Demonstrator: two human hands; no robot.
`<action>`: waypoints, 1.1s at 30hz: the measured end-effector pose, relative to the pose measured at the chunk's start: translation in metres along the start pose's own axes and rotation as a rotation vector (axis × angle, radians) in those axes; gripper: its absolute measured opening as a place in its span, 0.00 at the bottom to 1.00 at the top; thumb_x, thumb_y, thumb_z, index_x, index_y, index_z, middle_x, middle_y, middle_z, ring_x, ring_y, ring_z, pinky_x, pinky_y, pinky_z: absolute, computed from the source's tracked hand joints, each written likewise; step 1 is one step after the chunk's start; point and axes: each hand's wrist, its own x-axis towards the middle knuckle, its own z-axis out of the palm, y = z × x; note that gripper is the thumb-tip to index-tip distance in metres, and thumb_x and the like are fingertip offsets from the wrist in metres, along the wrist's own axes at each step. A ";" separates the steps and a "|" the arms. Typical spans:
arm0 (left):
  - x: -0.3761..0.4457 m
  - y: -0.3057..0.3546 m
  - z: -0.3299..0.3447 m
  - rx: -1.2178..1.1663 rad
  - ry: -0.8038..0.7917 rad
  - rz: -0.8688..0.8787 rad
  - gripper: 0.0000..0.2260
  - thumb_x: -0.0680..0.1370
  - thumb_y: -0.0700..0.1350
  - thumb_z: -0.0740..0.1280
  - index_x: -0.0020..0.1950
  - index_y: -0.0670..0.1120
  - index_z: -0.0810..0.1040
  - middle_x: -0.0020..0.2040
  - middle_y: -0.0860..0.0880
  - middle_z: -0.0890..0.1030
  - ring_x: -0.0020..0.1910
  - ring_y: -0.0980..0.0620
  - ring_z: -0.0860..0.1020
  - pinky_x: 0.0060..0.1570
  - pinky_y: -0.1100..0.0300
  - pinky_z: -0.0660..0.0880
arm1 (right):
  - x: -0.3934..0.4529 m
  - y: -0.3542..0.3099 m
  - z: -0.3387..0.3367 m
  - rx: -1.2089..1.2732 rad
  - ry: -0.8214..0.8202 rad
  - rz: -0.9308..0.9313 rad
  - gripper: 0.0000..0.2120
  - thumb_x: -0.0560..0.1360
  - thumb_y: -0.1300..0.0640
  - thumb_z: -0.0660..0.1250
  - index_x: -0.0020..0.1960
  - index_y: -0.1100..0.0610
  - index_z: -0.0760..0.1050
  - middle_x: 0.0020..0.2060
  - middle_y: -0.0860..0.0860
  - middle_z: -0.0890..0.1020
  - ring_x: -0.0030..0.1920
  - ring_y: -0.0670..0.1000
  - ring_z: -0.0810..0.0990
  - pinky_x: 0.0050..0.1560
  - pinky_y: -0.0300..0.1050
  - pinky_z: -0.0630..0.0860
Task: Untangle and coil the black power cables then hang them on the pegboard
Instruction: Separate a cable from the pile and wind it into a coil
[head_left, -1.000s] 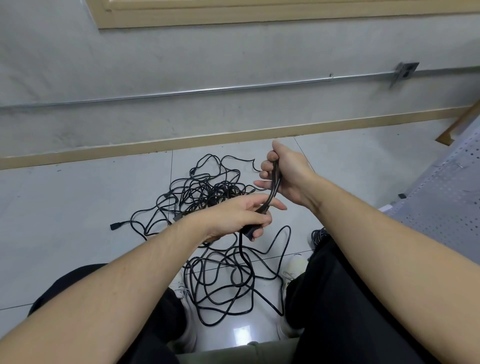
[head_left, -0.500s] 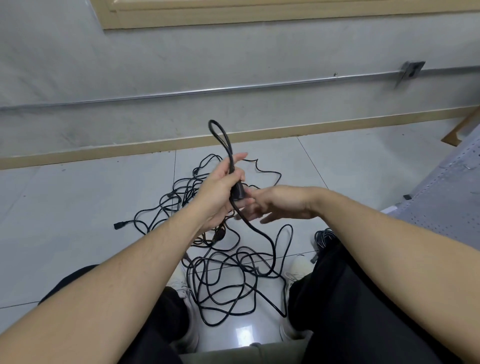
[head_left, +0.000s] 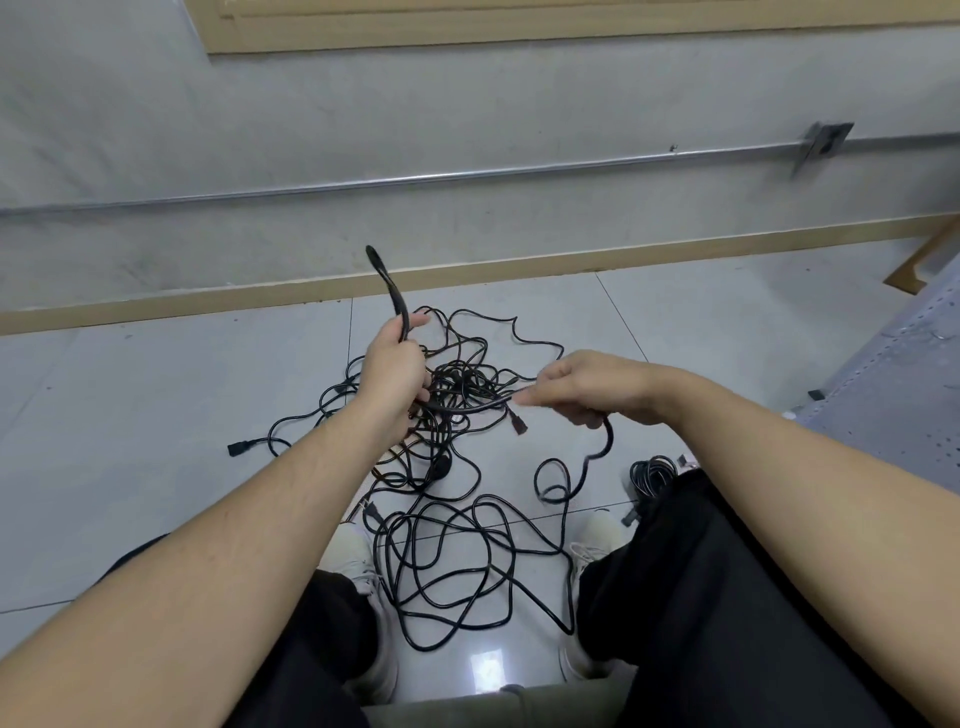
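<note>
held cable (head_left: 470, 407): black power cable, folded loop sticking up above left hand toward the wall, a run stretched across to right hand, then dropping off below it in a curl to the floor
left hand (head_left: 390, 366): fingers curled round the doubled cable – firm grip, loop end poking out the top
right hand (head_left: 587, 387): fingers curled, pinching the same cable; strand passes through and hangs out the bottom
cable tangle (head_left: 452, 452): loose black pile on the floor, directly under and beyond both hands, spreading down between the shoes
plug end (head_left: 237, 447): left of the tangle, lying flat on the tile
second plug (head_left: 519, 425): within the tangle, just below the stretched run
coiled bundle (head_left: 652, 475): right of the tangle, beside the right leg – partly hidden
shoes (head_left: 348, 551): pale, either side of the tangle's near edge
floor (head_left: 156, 415): grey glossy tiles
pegboard (head_left: 904, 395): far right of the tangle, grey perforated panel, edge only
wall (head_left: 467, 130): behind the tangle, metal conduit along it, tan skirting at the base
</note>
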 end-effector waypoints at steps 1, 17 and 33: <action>0.000 -0.001 0.000 0.034 -0.024 -0.016 0.25 0.79 0.34 0.51 0.63 0.57 0.78 0.39 0.48 0.72 0.34 0.51 0.70 0.31 0.59 0.66 | -0.001 0.002 -0.003 0.073 0.018 -0.012 0.22 0.76 0.44 0.73 0.34 0.50 0.64 0.27 0.46 0.66 0.29 0.48 0.62 0.30 0.40 0.59; -0.040 -0.014 0.023 0.353 -0.440 0.058 0.16 0.77 0.60 0.71 0.58 0.52 0.75 0.46 0.54 0.78 0.45 0.56 0.76 0.38 0.55 0.82 | 0.005 -0.001 -0.001 0.205 0.345 -0.044 0.20 0.68 0.44 0.80 0.33 0.50 0.70 0.33 0.52 0.67 0.32 0.49 0.63 0.30 0.42 0.58; -0.025 -0.020 0.021 0.668 -0.422 0.181 0.16 0.85 0.54 0.53 0.42 0.48 0.69 0.39 0.51 0.72 0.41 0.48 0.71 0.47 0.53 0.71 | -0.001 0.010 -0.018 0.365 0.271 -0.064 0.14 0.76 0.45 0.73 0.42 0.53 0.74 0.35 0.47 0.76 0.37 0.48 0.73 0.39 0.43 0.70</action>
